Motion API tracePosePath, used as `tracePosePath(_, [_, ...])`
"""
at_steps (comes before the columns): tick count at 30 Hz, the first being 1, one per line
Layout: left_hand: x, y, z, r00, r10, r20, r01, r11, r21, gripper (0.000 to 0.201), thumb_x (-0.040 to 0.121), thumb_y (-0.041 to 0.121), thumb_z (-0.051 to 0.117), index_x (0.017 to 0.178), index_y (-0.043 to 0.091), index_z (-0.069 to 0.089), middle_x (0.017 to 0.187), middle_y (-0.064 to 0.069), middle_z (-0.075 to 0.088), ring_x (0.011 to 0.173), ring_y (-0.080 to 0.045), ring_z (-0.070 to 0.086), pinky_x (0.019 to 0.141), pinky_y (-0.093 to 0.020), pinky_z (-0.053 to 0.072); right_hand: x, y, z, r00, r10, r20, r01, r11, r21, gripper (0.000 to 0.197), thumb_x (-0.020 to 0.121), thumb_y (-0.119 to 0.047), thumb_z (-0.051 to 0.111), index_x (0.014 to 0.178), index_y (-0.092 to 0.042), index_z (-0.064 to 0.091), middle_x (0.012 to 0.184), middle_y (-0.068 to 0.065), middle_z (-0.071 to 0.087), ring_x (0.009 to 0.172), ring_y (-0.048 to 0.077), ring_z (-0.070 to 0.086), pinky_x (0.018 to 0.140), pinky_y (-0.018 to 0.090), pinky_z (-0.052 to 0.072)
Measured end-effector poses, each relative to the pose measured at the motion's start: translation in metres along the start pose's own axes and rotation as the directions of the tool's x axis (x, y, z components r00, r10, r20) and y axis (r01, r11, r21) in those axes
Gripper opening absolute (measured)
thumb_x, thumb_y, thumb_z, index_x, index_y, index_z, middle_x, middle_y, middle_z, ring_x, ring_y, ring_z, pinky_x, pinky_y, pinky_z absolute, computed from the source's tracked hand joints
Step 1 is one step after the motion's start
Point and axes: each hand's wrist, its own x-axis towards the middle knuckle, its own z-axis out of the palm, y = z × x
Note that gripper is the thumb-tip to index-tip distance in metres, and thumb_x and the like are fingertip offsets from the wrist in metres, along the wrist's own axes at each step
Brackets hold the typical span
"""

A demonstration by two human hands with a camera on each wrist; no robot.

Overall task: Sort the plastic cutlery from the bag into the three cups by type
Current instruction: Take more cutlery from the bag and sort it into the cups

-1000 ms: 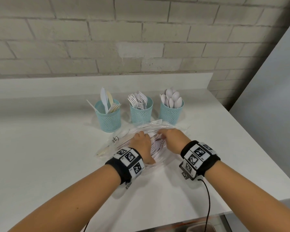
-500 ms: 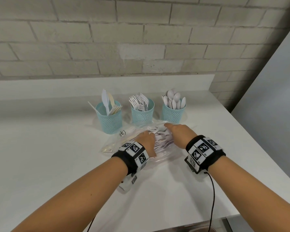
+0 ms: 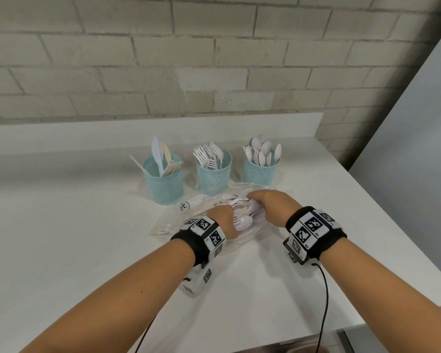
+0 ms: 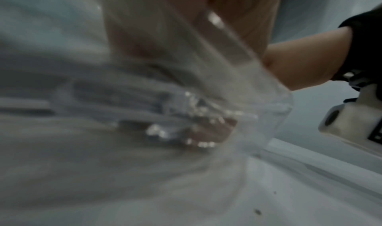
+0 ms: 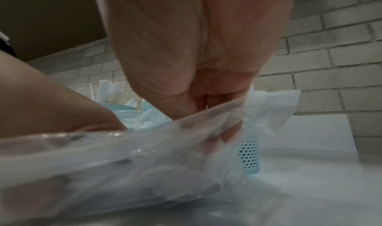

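A clear plastic bag [image 3: 173,220] with white cutlery [image 3: 243,221] inside lies on the white counter, just in front of three teal mesh cups. The left cup [image 3: 166,184] holds knives, the middle cup [image 3: 213,174] forks, the right cup [image 3: 259,174] spoons. My left hand [image 3: 223,217] curls down onto the bag's near side and grips its plastic. My right hand [image 3: 267,202] pinches the bag's rim [image 5: 206,113] between curled fingers [image 5: 208,97]. In the left wrist view the bag [image 4: 227,53] is a blur over my palm.
The counter [image 3: 74,250] ends at a raised ledge and brick wall [image 3: 214,72] behind the cups. Its right edge [image 3: 392,238] runs diagonally beside a grey panel. A black cable [image 3: 325,296] hangs from my right wristband.
Both hands have stayed on the bag. My right hand has shifted a little away from the left one, toward the spoon cup, spreading the bag's mouth.
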Motion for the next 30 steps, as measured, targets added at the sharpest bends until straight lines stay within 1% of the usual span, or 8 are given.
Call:
tracePosePath(3, [-0.001, 0.000, -0.001, 0.999, 0.009, -0.048, -0.008, 1.000, 0.019, 0.049, 0.087, 0.049, 0.055, 0.108, 0.005, 0.058, 0.103, -0.012, 0.061, 0.094, -0.028, 0.059, 0.079, -0.030, 0.044, 0.001, 0.002, -0.002, 1.000, 0.001, -0.027, -0.001, 1.000, 0.004, 0.056, 0.084, 0.003, 0.052, 0.136, -0.019, 0.049, 0.136, 0.007, 0.055, 0.126, 0.024, 0.049, 0.104, 0.026, 0.034])
tracePosePath(6, [0.000, 0.003, 0.003, 0.997, 0.021, -0.074, -0.024, 0.999, -0.041, 0.054, 0.084, 0.055, 0.055, 0.110, 0.008, 0.059, 0.110, -0.012, 0.064, 0.100, -0.029, 0.060, 0.085, -0.033, 0.047, 0.005, 0.000, -0.002, 0.999, -0.001, -0.050, 0.003, 0.999, 0.047, 0.049, 0.089, 0.002, 0.047, 0.133, -0.018, 0.053, 0.132, 0.007, 0.059, 0.123, 0.023, 0.052, 0.103, 0.025, 0.035])
tracePosePath(12, [-0.001, 0.006, 0.006, 0.993, 0.051, -0.108, -0.060, 0.995, -0.086, 0.056, 0.085, 0.060, 0.050, 0.103, 0.008, 0.063, 0.102, -0.013, 0.066, 0.096, -0.030, 0.062, 0.082, -0.033, 0.049, 0.005, 0.001, -0.005, 0.998, 0.000, -0.058, 0.006, 0.995, 0.099, 0.047, 0.090, 0.002, 0.043, 0.131, -0.018, 0.055, 0.128, 0.005, 0.062, 0.120, 0.022, 0.055, 0.101, 0.024, 0.036])
tracePosePath(16, [0.000, 0.003, 0.006, 0.988, 0.058, -0.146, -0.062, 0.998, -0.026, 0.055, 0.089, 0.056, 0.049, 0.103, 0.004, 0.061, 0.107, -0.017, 0.064, 0.098, -0.032, 0.060, 0.076, -0.031, 0.041, 0.004, 0.004, -0.009, 0.998, 0.022, -0.052, -0.019, 0.998, 0.065, 0.056, 0.085, 0.007, 0.043, 0.133, -0.020, 0.051, 0.132, 0.004, 0.058, 0.117, 0.023, 0.055, 0.098, 0.026, 0.039])
tracePosePath(19, [-0.001, 0.001, 0.005, 0.991, 0.071, -0.114, -0.072, 0.997, 0.000, 0.056, 0.089, 0.056, 0.048, 0.107, 0.004, 0.058, 0.110, -0.018, 0.063, 0.101, -0.033, 0.060, 0.083, -0.034, 0.044, 0.005, 0.005, -0.010, 0.998, 0.031, -0.061, -0.031, 1.000, 0.004, 0.054, 0.088, 0.001, 0.045, 0.137, -0.022, 0.046, 0.135, 0.006, 0.055, 0.121, 0.025, 0.052, 0.100, 0.029, 0.039])
tracePosePath(23, [0.000, -0.008, 0.005, 0.992, 0.045, -0.114, -0.036, 0.996, 0.082, 0.049, 0.085, 0.049, 0.058, 0.109, 0.007, 0.055, 0.111, -0.014, 0.063, 0.102, -0.032, 0.059, 0.084, -0.033, 0.045, -0.001, 0.007, -0.010, 0.998, 0.055, 0.018, -0.053, 0.992, -0.115, 0.065, 0.088, -0.001, 0.044, 0.147, -0.024, 0.027, 0.135, 0.012, 0.053, 0.121, 0.030, 0.052, 0.099, 0.032, 0.040])
tracePosePath(27, [-0.001, -0.014, 0.004, 0.993, 0.059, -0.104, -0.057, 0.998, 0.016, 0.054, 0.080, 0.058, 0.060, 0.108, 0.012, 0.055, 0.107, -0.009, 0.064, 0.098, -0.029, 0.061, 0.082, -0.031, 0.048, -0.003, 0.005, -0.008, 0.995, 0.041, 0.087, -0.022, 0.978, -0.206, 0.073, 0.088, -0.004, 0.050, 0.150, -0.023, 0.017, 0.142, 0.011, 0.047, 0.127, 0.029, 0.047, 0.103, 0.033, 0.037])
tracePosePath(30, [-0.004, -0.018, -0.001, 0.994, 0.063, -0.088, -0.068, 0.996, -0.056, 0.053, 0.081, 0.058, 0.059, 0.109, 0.013, 0.057, 0.105, -0.007, 0.065, 0.096, -0.027, 0.061, 0.084, -0.033, 0.049, -0.002, 0.006, -0.011, 0.994, 0.032, 0.107, -0.008, 0.977, -0.213, 0.070, 0.088, -0.005, 0.053, 0.149, -0.021, 0.022, 0.147, 0.009, 0.041, 0.132, 0.028, 0.042, 0.109, 0.033, 0.033])
